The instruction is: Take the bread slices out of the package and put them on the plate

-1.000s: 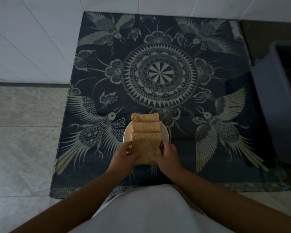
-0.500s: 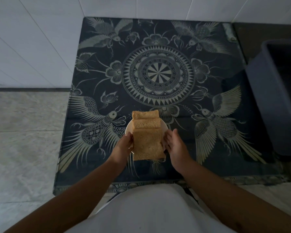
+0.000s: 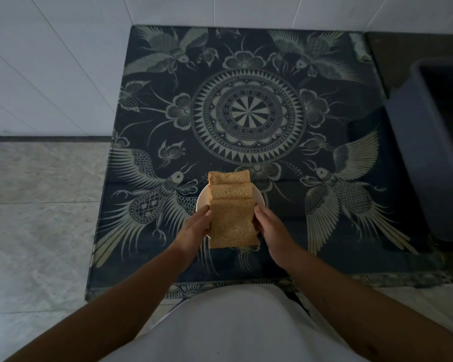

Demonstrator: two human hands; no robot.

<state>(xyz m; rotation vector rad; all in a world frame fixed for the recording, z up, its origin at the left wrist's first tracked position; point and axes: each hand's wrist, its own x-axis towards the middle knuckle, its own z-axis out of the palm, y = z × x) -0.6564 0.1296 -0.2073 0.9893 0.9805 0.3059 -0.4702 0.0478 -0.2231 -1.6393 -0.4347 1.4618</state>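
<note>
Three bread slices (image 3: pixel 232 205) lie overlapped like roof tiles on a small pale plate (image 3: pixel 202 202), which sits on the near middle of a dark table (image 3: pixel 351 244) printed with birds and a round medallion. The near slice (image 3: pixel 232 226) is far bigger than the plate can carry and hangs off its near edge. The left hand (image 3: pixel 194 229) rests its fingertips against that slice's left side, fingers half curled; the right hand (image 3: pixel 271 228) does the same on the right, thumb up by the far corner. Neither is closed around it; both seem to be steadying or squaring it. No package shows anywhere, so this looks like the last tidying step.

To do it well, I'd press lightly from both sides at once and nudge the slice farther onto the plate so its weight sits over the rim, then let go straight outward. Squeeze hard and the bread will dent.

The slices are tan, coarse-grained and squarish with soft rounded crusts. The plate looks smooth and glazed; the table surface has a faint sheen. A grey plastic bin (image 3: pixel 429 152) stands at far right.
</note>
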